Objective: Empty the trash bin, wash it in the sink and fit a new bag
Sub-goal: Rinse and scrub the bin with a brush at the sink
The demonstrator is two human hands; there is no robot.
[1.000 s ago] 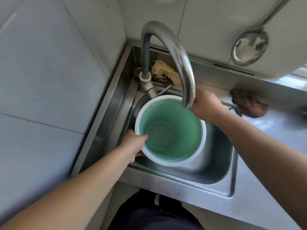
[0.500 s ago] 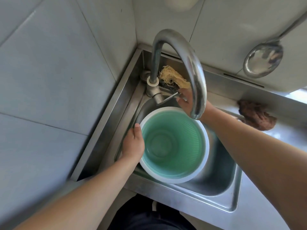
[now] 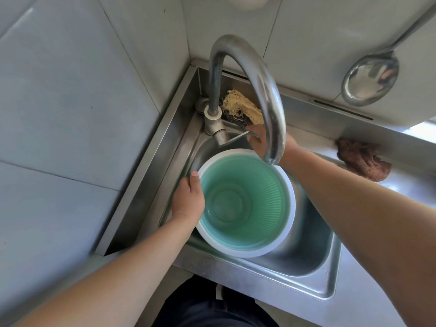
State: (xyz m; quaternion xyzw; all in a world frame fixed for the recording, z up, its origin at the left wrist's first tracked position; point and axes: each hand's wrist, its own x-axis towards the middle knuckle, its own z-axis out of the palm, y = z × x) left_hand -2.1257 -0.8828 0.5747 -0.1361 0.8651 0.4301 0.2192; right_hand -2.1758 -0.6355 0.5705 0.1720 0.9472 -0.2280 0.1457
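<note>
A green ribbed trash bin (image 3: 245, 204) with a white rim stands upright in the steel sink (image 3: 313, 263), empty inside. My left hand (image 3: 188, 197) grips the bin's left rim, thumb on top. Behind the curved steel faucet spout (image 3: 259, 90), my right hand (image 3: 259, 142) is at the thin faucet lever (image 3: 238, 138), fingers curled around its end. The spout partly hides that hand. The spout's mouth hangs just over the bin's far rim. No water runs from it.
A yellow fibrous scrubber (image 3: 243, 107) lies on a dark scourer in the sink's back corner. A brown rag (image 3: 361, 159) sits on the steel counter at right. A steel ladle (image 3: 370, 81) hangs on the tiled wall. Tiled wall closes the left side.
My right hand left the bin's far rim and reached back to the faucet lever. My left hand shifted its hold on the left rim. The view moved slightly closer.
</note>
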